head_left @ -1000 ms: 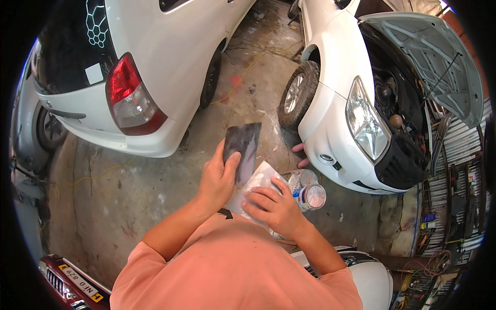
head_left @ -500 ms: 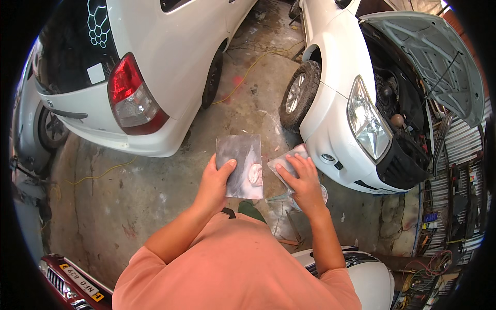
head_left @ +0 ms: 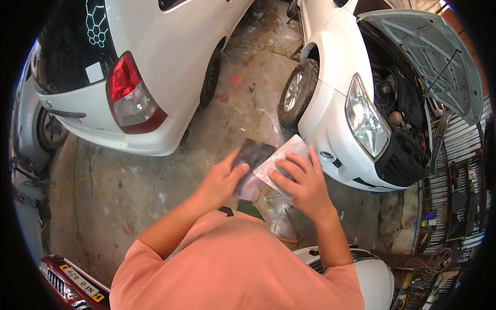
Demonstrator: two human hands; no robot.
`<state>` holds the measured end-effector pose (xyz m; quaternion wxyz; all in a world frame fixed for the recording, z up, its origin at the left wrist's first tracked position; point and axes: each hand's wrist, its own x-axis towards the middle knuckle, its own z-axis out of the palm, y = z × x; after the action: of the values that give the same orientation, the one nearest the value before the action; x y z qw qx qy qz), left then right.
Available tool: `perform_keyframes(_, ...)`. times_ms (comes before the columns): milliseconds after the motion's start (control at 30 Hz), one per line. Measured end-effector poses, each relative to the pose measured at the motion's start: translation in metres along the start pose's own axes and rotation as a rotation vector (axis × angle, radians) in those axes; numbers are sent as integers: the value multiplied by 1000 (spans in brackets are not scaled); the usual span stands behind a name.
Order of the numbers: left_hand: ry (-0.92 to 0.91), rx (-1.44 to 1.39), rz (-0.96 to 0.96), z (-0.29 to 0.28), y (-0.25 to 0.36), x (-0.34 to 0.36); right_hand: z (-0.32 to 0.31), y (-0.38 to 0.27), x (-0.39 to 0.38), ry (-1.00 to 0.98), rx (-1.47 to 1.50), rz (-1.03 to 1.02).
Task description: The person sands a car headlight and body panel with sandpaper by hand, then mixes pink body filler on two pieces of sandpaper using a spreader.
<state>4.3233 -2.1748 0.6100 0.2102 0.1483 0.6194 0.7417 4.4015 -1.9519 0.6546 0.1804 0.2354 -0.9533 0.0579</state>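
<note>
My left hand (head_left: 221,182) grips a flat dark mixing board (head_left: 257,150) by its left edge, thumb on top. Pinkish-white paste (head_left: 248,188) is smeared over the board's lower part. My right hand (head_left: 304,185) holds a thin, light grey putty spreader (head_left: 269,165), its fingers spread over the upper face. The spreader's left edge overlaps the board and hides part of it and of the paste. Both are held in front of my body, above the floor.
A white car with a red-and-clear tail light (head_left: 135,98) stands at left. At right is another white car with its hood (head_left: 431,57) raised and front wheel (head_left: 298,93) turned. A yellow cord (head_left: 248,67) crosses the concrete floor. A dark red car (head_left: 72,284) is behind left.
My right hand has moved left and turned the spreader, bringing it over the board. The board has tilted clockwise, and its paste is now partly covered.
</note>
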Motion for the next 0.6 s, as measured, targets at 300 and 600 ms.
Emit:
perform_keyframes(300,293,202,211,4,10,8,39,-39,-19,-93,166,-78)
perform_keyframes(600,275,-647,-132,13,-12,8,58,-17,-19,162,391,93)
